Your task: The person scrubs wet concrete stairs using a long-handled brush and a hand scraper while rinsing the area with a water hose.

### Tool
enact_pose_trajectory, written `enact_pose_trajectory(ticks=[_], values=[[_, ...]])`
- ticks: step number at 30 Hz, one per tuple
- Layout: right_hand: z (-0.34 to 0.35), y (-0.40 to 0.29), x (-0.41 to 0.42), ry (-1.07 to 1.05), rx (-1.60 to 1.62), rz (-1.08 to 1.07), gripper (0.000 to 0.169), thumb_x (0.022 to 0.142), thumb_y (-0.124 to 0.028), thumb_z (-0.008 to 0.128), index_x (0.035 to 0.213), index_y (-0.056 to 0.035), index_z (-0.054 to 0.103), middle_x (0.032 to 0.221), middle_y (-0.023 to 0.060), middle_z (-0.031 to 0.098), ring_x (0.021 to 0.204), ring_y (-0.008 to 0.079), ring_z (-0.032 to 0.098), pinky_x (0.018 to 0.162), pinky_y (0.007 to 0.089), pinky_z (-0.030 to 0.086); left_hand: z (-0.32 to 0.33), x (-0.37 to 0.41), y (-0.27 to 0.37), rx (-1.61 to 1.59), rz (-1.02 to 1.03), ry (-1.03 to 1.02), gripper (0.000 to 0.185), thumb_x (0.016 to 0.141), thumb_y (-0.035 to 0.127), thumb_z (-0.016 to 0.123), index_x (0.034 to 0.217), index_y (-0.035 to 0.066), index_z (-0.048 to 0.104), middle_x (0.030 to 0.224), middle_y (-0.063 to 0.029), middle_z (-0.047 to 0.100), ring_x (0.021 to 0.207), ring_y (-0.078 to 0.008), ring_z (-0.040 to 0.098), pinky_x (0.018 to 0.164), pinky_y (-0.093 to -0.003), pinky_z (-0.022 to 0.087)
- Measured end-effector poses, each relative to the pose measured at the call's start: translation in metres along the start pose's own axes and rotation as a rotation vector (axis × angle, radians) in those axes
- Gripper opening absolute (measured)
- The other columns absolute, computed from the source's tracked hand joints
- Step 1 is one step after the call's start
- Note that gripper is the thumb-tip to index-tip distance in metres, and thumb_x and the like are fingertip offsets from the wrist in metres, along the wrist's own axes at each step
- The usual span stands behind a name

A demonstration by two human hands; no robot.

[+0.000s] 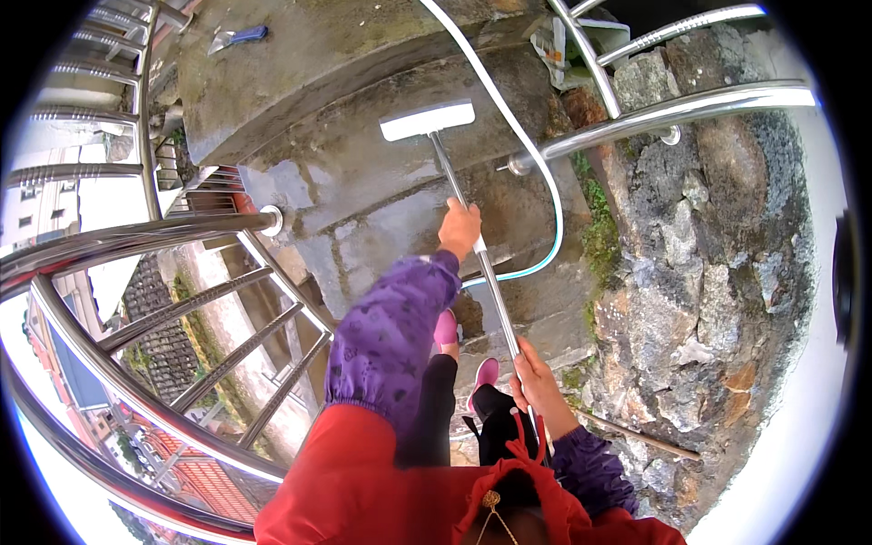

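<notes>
My left hand (pixel 460 227) grips the metal pole of a long-handled squeegee or floor brush (pixel 428 121) partway up. My right hand (pixel 538 381) is closed around the same pole lower down, nearer my body. The white, wide head rests on a wet concrete step in front of me; its underside is hidden. A white hose (pixel 524 136) curves over the steps, passes right of the pole and runs behind it near my feet. On the upper concrete level at the far left lies a scraper (pixel 238 37) with a blue handle.
Stainless steel railings stand at the left (pixel 204 231) and upper right (pixel 613 126). A rough stone wall (pixel 702 272) with moss at its foot borders the right side. A thin stick (pixel 640 434) leans there. Step edges cross the wet ground, and a plastic bag (pixel 562 54) lies beyond.
</notes>
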State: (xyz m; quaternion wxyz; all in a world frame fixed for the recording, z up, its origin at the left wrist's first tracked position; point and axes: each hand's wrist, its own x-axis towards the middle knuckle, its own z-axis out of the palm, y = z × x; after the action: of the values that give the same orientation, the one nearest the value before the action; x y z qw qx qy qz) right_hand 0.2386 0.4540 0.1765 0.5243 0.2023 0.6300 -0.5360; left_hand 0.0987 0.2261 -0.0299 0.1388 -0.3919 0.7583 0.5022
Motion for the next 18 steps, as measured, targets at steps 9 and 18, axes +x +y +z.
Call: enact_pose_trajectory(ticks=[9,18], values=[[-0.023,0.021,-0.06,0.097,-0.212,0.058,0.047,0.099,-0.023,0.042,0.143,-0.0069,0.033,0.072,0.0018,0.053,0.057,0.0092,0.052,0.054,0.0222,0.044,0.045,-0.089,-0.026,-0.109,-0.093,-0.046,0.049,0.09,0.034,0.05,0.122,0.003,0.031,0.097,-0.0313,0.061,0.095,-0.0472,0.058,0.082,-0.0518,0.044],[-0.013,-0.037,0.021,-0.055,0.024,-0.03,0.048,0.101,-0.025,0.04,0.145,-0.011,0.027,0.061,0.0009,0.045,0.036,0.0066,0.039,0.034,0.0219,0.032,-0.017,0.028,0.033,-0.064,-0.074,-0.071,0.041,0.087,0.032,0.051,0.107,-0.002,0.04,0.08,-0.0226,0.063,0.059,-0.035,0.064,0.057,-0.0426,0.053]])
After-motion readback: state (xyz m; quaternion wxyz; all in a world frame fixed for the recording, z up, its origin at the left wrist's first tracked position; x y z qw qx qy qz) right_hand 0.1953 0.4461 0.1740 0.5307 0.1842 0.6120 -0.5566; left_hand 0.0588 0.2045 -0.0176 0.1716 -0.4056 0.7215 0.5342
